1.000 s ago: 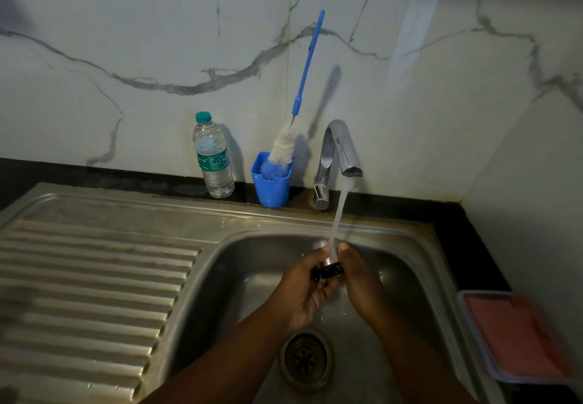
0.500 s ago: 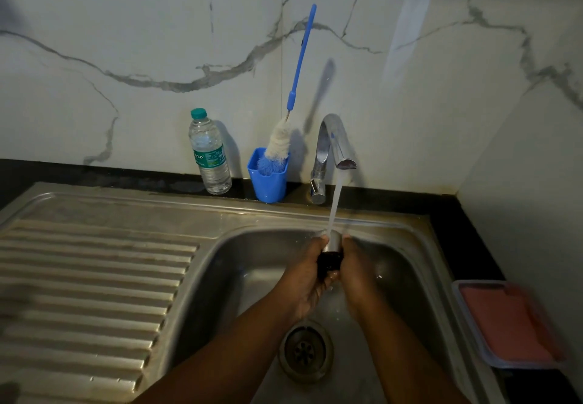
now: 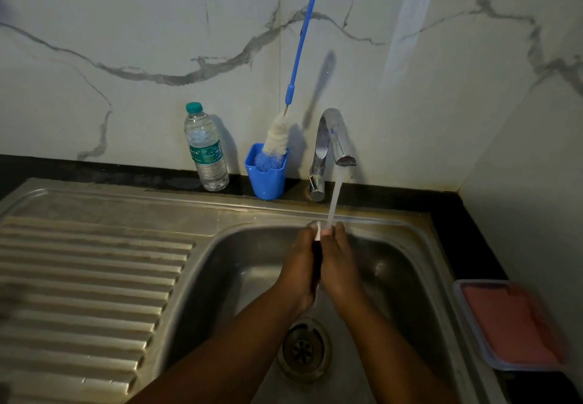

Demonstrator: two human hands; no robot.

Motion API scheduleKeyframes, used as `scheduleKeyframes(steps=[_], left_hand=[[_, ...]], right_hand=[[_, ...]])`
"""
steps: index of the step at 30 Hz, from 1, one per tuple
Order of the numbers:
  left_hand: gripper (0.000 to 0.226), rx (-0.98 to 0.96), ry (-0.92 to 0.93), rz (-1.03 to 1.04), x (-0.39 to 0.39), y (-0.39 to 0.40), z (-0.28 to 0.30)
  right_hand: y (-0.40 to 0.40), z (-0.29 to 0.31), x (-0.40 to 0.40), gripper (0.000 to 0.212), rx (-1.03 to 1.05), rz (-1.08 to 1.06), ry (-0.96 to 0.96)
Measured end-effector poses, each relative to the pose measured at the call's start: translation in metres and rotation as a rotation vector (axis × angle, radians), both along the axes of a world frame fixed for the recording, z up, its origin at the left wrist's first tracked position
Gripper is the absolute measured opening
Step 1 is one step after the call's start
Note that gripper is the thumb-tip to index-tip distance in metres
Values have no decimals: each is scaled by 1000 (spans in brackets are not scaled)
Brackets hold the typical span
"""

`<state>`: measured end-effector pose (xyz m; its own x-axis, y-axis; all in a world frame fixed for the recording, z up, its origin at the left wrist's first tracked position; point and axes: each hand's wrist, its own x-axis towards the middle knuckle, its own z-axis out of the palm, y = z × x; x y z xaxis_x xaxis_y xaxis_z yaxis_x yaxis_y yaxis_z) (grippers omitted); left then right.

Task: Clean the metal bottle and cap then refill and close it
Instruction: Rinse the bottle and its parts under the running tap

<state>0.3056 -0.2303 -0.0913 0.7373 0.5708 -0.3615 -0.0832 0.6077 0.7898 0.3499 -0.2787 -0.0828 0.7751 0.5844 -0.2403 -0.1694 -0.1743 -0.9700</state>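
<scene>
A clear plastic water bottle with a green cap [image 3: 206, 148] is stood against the marble wall beside a blue plastic cup [image 3: 266, 176], in which a blue-handled bottle brush [image 3: 291, 88] is propped. A pink lidded container [image 3: 512, 324] is set at the right.

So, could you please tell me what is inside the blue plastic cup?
The blue plastic cup holds a blue-handled bottle brush, bristles down; the cup wall hides the bottom.
</scene>
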Motion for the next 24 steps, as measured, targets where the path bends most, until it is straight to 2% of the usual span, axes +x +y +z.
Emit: scheduleKeyframes(steps=[5,7,8,12,14,16,18,21,24], left_hand=[[41,-43,0,24,2,13,1],[46,-85,-59,-16,3,11,0],[49,-120,-84,-31,2,11,0],[68,-413,-196,-87,-3,13,0],[72,-530,-236,-65,-3,14,-1],[70,-568,-204,-48,-1,13,-3],[69,-570,-164,-44,0,15,-4],[62,-486,-89,4,2,20,-6],[49,-122,115,15,5,14,4]], right_hand=[[-12,-20,6,60,-224,233,-686],[-16,-22,11,61,-251,332,-885],[-18,-21,11,60,-226,349,-873],[-22,-16,8,61,-91,281,-625],[-21,-16,7,66,-21,224,-418],[-19,-15,4,66,1,194,-253],[-17,-14,0,68,-7,162,-219],[-13,-17,-6,86,-31,164,-235],[-11,-17,-4,89,-43,74,-166]])
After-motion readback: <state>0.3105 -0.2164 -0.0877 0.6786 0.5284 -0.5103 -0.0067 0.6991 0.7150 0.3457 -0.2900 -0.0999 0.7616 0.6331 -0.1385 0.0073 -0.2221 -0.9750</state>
